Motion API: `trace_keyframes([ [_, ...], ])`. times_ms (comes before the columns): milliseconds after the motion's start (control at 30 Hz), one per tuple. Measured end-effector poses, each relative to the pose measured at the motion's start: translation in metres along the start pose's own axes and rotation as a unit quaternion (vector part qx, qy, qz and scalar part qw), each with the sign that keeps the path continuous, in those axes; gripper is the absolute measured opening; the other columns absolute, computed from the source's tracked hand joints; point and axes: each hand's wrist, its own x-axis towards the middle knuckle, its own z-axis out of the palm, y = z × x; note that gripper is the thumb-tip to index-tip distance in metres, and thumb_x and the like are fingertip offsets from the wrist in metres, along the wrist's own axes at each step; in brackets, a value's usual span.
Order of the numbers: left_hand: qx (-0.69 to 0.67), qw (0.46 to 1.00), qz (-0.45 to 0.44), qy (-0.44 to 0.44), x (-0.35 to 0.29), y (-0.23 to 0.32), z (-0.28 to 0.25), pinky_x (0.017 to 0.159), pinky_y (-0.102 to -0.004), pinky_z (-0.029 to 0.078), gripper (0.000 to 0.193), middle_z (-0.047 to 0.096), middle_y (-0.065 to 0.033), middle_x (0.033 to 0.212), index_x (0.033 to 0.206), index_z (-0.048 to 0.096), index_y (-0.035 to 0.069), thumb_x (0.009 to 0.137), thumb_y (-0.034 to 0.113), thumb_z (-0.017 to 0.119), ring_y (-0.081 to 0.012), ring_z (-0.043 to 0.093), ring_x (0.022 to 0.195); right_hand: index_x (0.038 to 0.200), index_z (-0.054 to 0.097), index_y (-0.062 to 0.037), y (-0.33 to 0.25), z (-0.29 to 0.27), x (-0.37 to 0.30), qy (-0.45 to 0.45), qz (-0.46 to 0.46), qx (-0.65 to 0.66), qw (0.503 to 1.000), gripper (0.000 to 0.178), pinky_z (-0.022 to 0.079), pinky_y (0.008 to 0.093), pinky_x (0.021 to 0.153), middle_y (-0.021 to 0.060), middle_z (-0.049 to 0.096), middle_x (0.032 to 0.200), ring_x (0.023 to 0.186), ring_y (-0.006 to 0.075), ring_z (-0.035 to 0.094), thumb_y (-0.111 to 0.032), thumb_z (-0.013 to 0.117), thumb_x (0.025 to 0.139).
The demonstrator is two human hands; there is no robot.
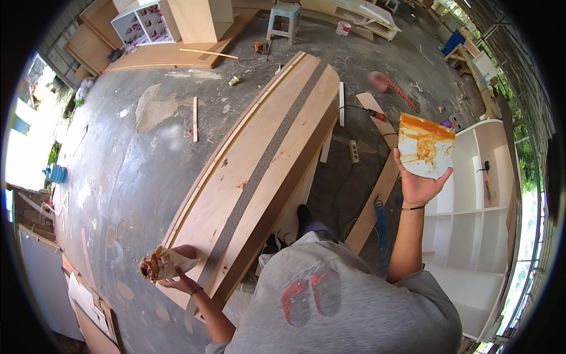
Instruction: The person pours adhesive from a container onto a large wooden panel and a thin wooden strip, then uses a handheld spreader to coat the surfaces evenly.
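Observation:
A pale can [183, 257] crusted with brown residue lies tilted on its side in my left hand [180, 282], its open, smeared mouth facing left. The can is over the near left end of a long wooden piece [259, 189], which has a dark grey strip [259, 168] running along its top. Raised on the right, my right hand [421, 187] grips the lower edge of a thin white spreader sheet [427, 154]. Orange-brown glue-like smears cover its upper part. Both hands are closed around what they hold.
White shelving [466, 224] stands close on my right, with wooden boards [377, 203] and a power strip [354, 151] on the floor between. A red coiled hose [401, 94] lies farther off. At the back are a plastic stool [284, 20] and cabinets [147, 26].

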Motion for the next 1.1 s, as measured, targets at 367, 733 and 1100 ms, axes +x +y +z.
trace_keyframes([
  [367, 0.156, 0.931, 0.094, -0.316, -0.224, 0.059, 0.167, 0.109, -0.0422, 0.019, 0.082, 0.027, -0.0232, 0.139, 0.136, 0.024, -0.005, 0.078, 0.031, 0.069, -0.0349, 0.024, 0.131, 0.141, 0.027, -0.0258, -0.037, -0.099, 0.052, 0.099, 0.026, 0.046, 0.994, 0.08, 0.013, 0.0683, 0.101, 0.0044, 0.023, 0.148, 0.136, 0.0328, 0.018, -0.068, 0.047, 0.076],
  [733, 0.343, 0.774, 0.295, -0.444, -0.306, 0.097, 0.604, 0.109, -0.048, 0.016, 0.072, 0.023, -0.0161, 0.146, 0.139, 0.027, 0.005, 0.086, 0.047, 0.051, -0.0331, 0.017, 0.136, 0.141, 0.025, -0.0274, -0.021, -0.276, 0.15, 0.196, 0.228, 0.131, 0.945, 0.087, 0.024, 0.07, 0.096, 0.0047, 0.025, 0.146, 0.133, 0.0359, 0.025, -0.078, 0.039, 0.073],
  [1100, 0.462, 0.685, 0.314, -0.467, -0.335, 0.078, 0.504, 0.11, -0.0514, 0.005, 0.066, 0.017, -0.0123, 0.15, 0.142, 0.023, 0.005, 0.09, 0.042, 0.041, -0.0285, 0.01, 0.139, 0.142, 0.024, -0.0261, -0.025, -0.363, 0.18, 0.252, 0.282, 0.147, 0.914, 0.088, 0.023, 0.0699, 0.097, 0.0048, 0.024, 0.147, 0.133, 0.037, 0.023, -0.078, 0.04, 0.073],
])
